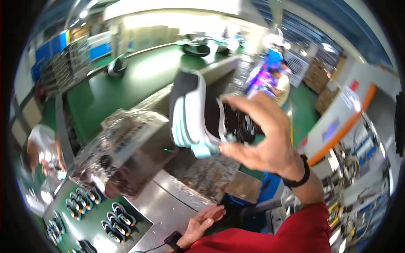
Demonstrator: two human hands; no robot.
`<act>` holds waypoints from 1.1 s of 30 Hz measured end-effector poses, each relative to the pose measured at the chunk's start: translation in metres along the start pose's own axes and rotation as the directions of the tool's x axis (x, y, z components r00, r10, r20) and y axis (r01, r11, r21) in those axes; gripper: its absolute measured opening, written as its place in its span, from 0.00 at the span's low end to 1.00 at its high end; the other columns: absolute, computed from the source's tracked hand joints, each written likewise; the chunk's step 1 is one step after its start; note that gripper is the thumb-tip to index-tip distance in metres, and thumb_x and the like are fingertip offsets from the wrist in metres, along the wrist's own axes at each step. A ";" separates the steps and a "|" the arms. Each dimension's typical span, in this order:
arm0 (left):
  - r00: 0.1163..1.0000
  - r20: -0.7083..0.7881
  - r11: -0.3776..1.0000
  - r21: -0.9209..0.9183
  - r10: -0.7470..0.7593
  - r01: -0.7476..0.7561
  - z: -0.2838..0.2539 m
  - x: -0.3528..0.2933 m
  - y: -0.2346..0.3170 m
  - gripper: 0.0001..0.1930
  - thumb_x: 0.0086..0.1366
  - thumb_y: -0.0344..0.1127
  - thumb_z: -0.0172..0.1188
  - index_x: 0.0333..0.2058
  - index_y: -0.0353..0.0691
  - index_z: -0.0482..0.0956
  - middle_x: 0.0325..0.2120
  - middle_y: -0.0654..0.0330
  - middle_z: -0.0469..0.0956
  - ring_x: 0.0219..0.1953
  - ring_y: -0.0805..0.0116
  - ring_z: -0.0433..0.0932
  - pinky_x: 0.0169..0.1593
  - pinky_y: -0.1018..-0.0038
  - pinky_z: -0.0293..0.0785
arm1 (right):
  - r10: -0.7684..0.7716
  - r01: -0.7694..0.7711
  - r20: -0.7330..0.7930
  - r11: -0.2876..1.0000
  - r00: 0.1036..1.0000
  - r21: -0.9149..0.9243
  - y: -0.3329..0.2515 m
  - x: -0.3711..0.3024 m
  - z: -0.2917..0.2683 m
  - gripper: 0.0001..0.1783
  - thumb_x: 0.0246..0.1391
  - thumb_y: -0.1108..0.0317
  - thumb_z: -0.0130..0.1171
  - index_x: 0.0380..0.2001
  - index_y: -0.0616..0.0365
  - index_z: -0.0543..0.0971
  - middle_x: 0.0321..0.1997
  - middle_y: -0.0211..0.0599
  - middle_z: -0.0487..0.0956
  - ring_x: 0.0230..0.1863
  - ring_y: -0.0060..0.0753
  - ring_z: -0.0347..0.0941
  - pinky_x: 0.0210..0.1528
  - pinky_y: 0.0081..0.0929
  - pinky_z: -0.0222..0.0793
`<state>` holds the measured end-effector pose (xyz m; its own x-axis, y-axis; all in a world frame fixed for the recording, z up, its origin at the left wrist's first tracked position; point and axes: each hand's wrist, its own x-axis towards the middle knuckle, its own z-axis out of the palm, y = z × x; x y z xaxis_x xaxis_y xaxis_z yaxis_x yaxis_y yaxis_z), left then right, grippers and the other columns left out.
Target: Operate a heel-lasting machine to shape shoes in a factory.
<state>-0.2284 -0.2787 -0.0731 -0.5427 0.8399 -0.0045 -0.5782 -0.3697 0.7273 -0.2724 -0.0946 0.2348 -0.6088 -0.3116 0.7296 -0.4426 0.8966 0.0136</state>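
A white, black and mint sneaker [190, 109] is held up in front of me, toe part upward and tilted. My right hand [270, 135] grips it at the collar, thumb and fingers closed around the opening; the inside of the shoe is partly hidden by them. Low in the view, my left hand [204, 221] is held near my body beside a metal table [162, 198], its fingers stretched out and nothing in them. Black bands circle both wrists.
A green conveyor belt [139, 69] carries more shoes under a lit hood. Plastic-wrapped machine covers [126, 147] lie before it. Rows of sneakers [118, 221] stand on a green surface at lower left. People work at far left and far right; an orange-edged machine [341, 126] stands right.
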 end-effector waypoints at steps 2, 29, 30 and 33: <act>0.952 0.176 0.967 -0.079 0.251 -0.241 0.039 0.026 0.005 0.39 0.65 0.50 0.60 0.66 0.35 0.53 0.64 0.46 0.59 0.65 0.47 0.61 0.66 0.52 0.58 | 0.185 -0.185 0.006 0.981 0.983 0.065 -0.009 -0.064 -0.036 0.37 0.33 0.57 0.77 0.49 0.64 0.77 0.36 0.41 0.79 0.35 0.37 0.75 0.40 0.30 0.70; -0.026 0.669 0.634 0.716 -0.743 0.291 0.491 0.057 -0.466 0.35 0.67 0.52 0.56 0.62 0.33 0.59 0.56 0.51 0.69 0.52 0.61 0.75 0.55 0.66 0.72 | 0.155 -0.889 -0.887 -0.235 -0.434 0.394 -0.261 -0.665 -0.274 0.33 0.43 0.71 0.65 0.56 0.61 0.71 0.47 0.36 0.76 0.47 0.25 0.72 0.49 0.25 0.70; -0.096 0.716 0.697 0.696 -0.691 0.174 0.488 0.042 -0.466 0.27 0.67 0.46 0.57 0.58 0.34 0.64 0.52 0.55 0.72 0.48 0.68 0.74 0.51 0.70 0.72 | 0.218 -0.844 -0.817 -0.207 -0.533 0.495 -0.258 -0.644 -0.279 0.32 0.46 0.72 0.63 0.58 0.60 0.70 0.51 0.37 0.74 0.52 0.29 0.70 0.55 0.28 0.66; -0.220 0.581 0.513 0.805 -0.784 0.298 0.481 0.023 -0.477 0.21 0.70 0.42 0.54 0.53 0.33 0.71 0.46 0.56 0.77 0.44 0.71 0.76 0.47 0.70 0.74 | 0.441 -0.673 -0.652 0.134 -0.616 0.727 -0.292 -0.620 -0.308 0.32 0.50 0.73 0.61 0.61 0.59 0.68 0.58 0.37 0.72 0.60 0.31 0.67 0.61 0.31 0.63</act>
<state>0.3277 0.1076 -0.0901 0.9266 0.3353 -0.1702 0.0319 0.3808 0.9241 0.4367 -0.0668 -0.0108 0.6094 0.7928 0.0023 -0.1282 0.1015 -0.9865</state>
